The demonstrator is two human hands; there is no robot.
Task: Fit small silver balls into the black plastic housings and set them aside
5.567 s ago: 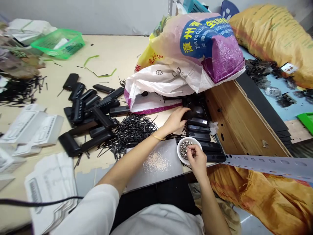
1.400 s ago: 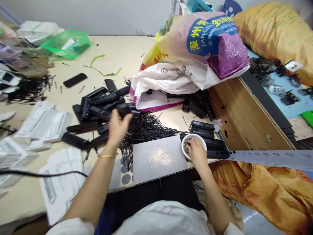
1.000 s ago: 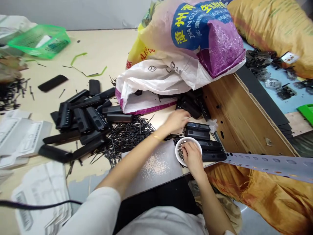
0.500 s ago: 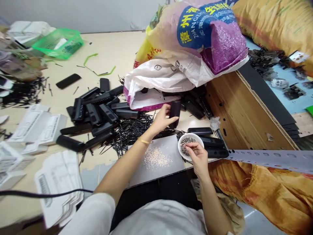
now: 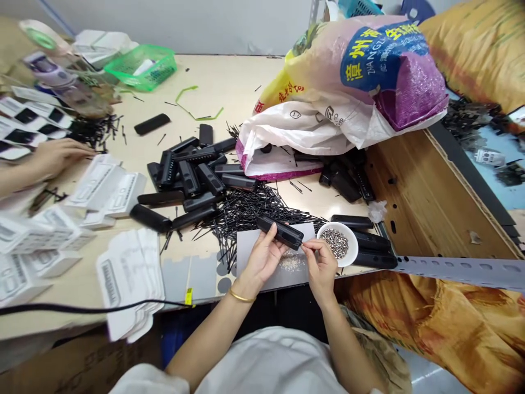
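My left hand (image 5: 262,256) is closed round a long black plastic casing (image 5: 280,231), held level above a grey mat (image 5: 250,247). My right hand (image 5: 319,264) pinches something tiny at the casing's right end; I cannot make out what. Just right of it stands a small white bowl (image 5: 346,253) filled with small metal parts. A heap of thin black pins (image 5: 246,208) lies behind the mat. More black casings (image 5: 189,178) are piled to the left, and a few lie stacked by the bowl (image 5: 361,241).
A big printed plastic sack (image 5: 353,93) lies on the table behind, with a wooden board (image 5: 426,197) to its right. White printed cartons (image 5: 123,273) and a black cable (image 5: 82,307) lie at the left. Another person's hand (image 5: 53,156) rests at the far left. A green basket (image 5: 141,65) stands at the back.
My left hand brought a black casing from near the sack down to the grey mat. My right hand left the bowl and met the casing's end.
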